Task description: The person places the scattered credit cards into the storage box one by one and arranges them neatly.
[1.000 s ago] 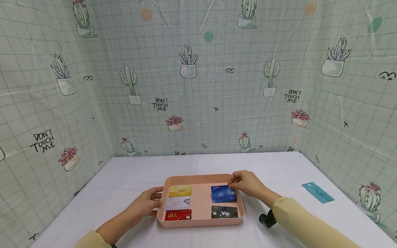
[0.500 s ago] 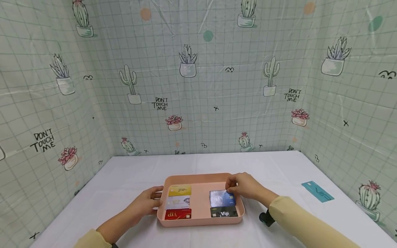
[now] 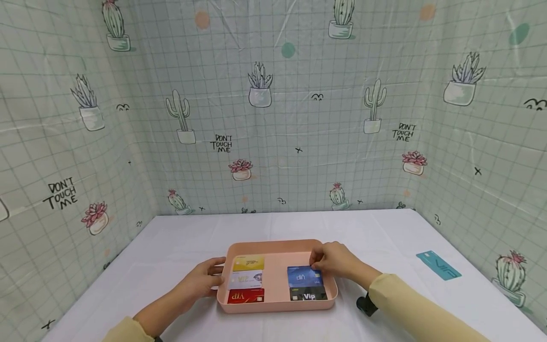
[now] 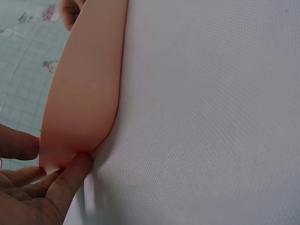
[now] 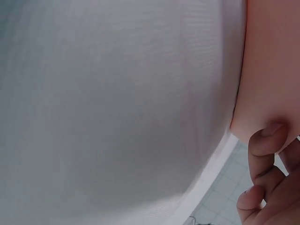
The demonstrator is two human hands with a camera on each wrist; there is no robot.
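Observation:
A shallow pink tray [image 3: 278,309] lies on the table. My left hand [image 3: 201,281] holds its left end, and the left wrist view shows fingertips [image 4: 83,161] on the tray's outer wall. Over the right rim, my right hand [image 3: 335,259] pinches the far right corner of a blue VIP card [image 3: 301,276]. That card lies right behind a black Vip card [image 3: 308,293] and overlaps its far edge. The right wrist view shows the right hand's curled fingers [image 5: 269,140] beside the tray's wall, with the card hidden. A yellow card [image 3: 249,263], a white VIP card [image 3: 244,280] and a red VIP card [image 3: 245,296] form a left column.
A teal VIP card [image 3: 438,265] lies on the white tablecloth [image 3: 376,232] to the right. Cactus-patterned cloth [image 3: 282,133] walls in the table's back and sides. A small black object [image 3: 366,305] shows under the right sleeve.
My right hand has drawn the blue card nearer to me and slightly left, up to the black card. It was tilted and glinting midway. The left hand and tray stay put.

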